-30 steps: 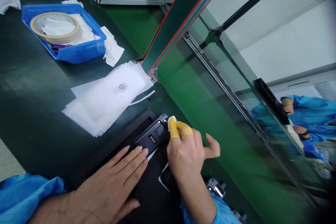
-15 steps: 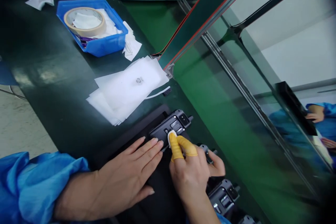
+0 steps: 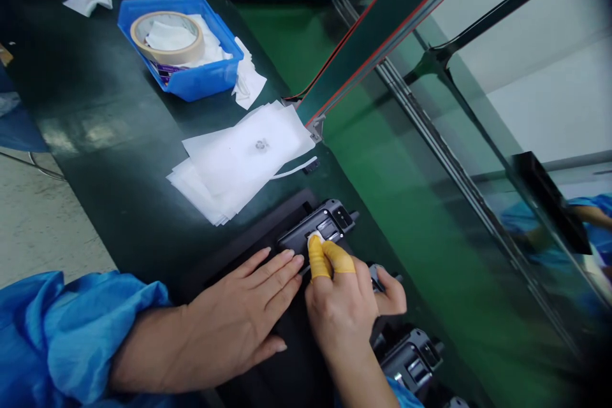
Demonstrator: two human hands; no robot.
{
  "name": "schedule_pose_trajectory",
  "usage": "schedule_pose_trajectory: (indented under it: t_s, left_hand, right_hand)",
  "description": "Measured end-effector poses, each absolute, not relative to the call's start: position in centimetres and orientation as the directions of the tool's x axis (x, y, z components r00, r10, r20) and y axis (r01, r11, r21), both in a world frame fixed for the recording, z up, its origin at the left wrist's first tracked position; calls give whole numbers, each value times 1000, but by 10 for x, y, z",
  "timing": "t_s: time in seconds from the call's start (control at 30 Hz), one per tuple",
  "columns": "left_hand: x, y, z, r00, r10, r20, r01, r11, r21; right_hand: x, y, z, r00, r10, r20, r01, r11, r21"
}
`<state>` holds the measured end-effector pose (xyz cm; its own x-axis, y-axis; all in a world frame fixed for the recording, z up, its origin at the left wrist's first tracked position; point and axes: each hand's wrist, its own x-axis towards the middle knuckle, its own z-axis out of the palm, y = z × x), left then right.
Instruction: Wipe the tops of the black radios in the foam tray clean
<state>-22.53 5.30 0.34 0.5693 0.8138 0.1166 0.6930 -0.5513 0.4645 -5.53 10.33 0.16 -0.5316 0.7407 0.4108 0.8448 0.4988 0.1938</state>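
Bright overhead light, glare on dark table [image 3: 95, 134] (left side), soft blur right, dark corner vignetting

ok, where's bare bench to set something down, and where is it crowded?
Free: the dark mat between the blue tray and the left sleeve, left of the white sheets. The green belt right of the black device is also bare. Crowded: around the left hand and right hand on the device.
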Motion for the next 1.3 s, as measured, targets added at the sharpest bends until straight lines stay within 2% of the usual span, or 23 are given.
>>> schedule_pose_trajectory:
  t_s: [0.13, 0.33, 0.67, 0.97, 1.17, 1.3]
  left_hand:
    - [-226, 53, 3, 568, 815, 116, 705, -555, 442]
    - [-227, 49, 0, 561, 813, 158, 708, -570, 418]
    - [-225, 49, -5, 565, 813, 139, 710, -565, 419]
    - [-226, 53, 1, 598, 800, 42, 714, -556, 427]
    - [-230, 57, -3, 597, 793, 121, 726, -598, 339]
    - [-229, 61, 0, 599, 770, 219, 719, -638, 275]
  right_hand:
    - [-65, 110, 2, -560, 703, 439, 824, 529, 204]
    - [-45, 95, 3, -552, 739, 386, 832, 517, 200]
    - [-61, 112, 5, -584, 661, 472, 810, 517, 278]
    - [-21, 80, 4, -493, 752, 438, 870, 426, 247]
    - [65, 27, 41, -312, 753, 579, 950, 231, 212]
    - [138, -41, 66, -124, 684, 719, 953, -120, 278]
